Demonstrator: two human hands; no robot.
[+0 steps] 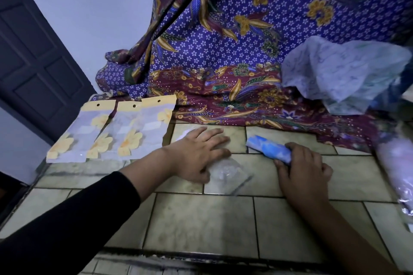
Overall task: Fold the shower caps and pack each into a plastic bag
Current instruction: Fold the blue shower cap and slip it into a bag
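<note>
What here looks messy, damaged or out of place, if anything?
Nothing looks spilled or torn. The only untidy spot is a crumpled pale blue plastic sheet lying loose on the patterned cloth at far right. The flower-printed bags overlap neatly at left, and the right hand grips a tidy rolled blue cap.

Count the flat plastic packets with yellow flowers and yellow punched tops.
3, overlapping in a row at far left: the leftmost packet, the middle packet, the rightmost packet by the purple floral cloth. Others may hide beneath.
</note>
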